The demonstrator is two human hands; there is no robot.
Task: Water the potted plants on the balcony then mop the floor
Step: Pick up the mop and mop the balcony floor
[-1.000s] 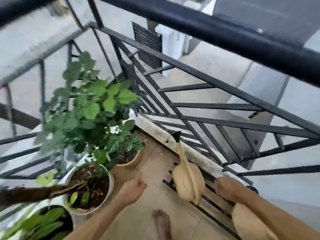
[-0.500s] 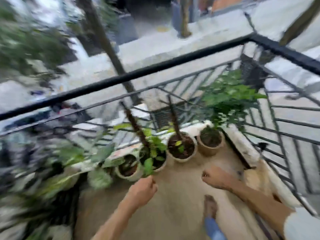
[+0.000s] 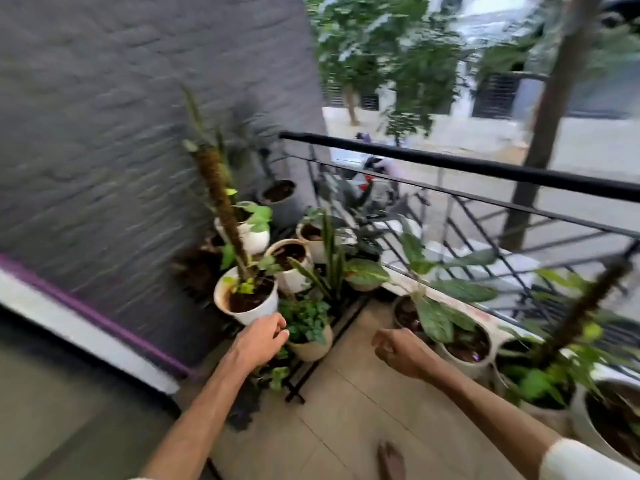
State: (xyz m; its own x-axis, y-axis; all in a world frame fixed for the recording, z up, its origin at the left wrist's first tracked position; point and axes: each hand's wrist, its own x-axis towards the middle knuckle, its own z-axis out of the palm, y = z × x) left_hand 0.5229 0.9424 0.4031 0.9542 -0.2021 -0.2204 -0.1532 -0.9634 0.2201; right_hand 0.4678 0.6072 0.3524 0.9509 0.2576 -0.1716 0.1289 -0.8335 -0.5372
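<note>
Several potted plants crowd the balcony corner. A white pot with a moss pole (image 3: 258,308) stands just beyond my left hand (image 3: 259,341). A small beige pot of leafy greens (image 3: 311,348) sits between my hands. More pots with broad leaves (image 3: 464,351) line the railing, just past my right hand (image 3: 401,353). Both hands hover over the tiled floor (image 3: 346,410), fingers loosely curled, holding nothing. No watering can or mop is in view.
A grey wall (image 3: 138,133) closes the left side. The black railing (image 3: 450,161) runs along the right, street and trees beyond. A low black plant stand (image 3: 323,362) carries the corner pots. My bare foot (image 3: 391,459) is on the tiles below.
The view has swung left from the corner with the beige watering can to the wall-side cluster of pots. The can has left the view. Both hands stay empty.
</note>
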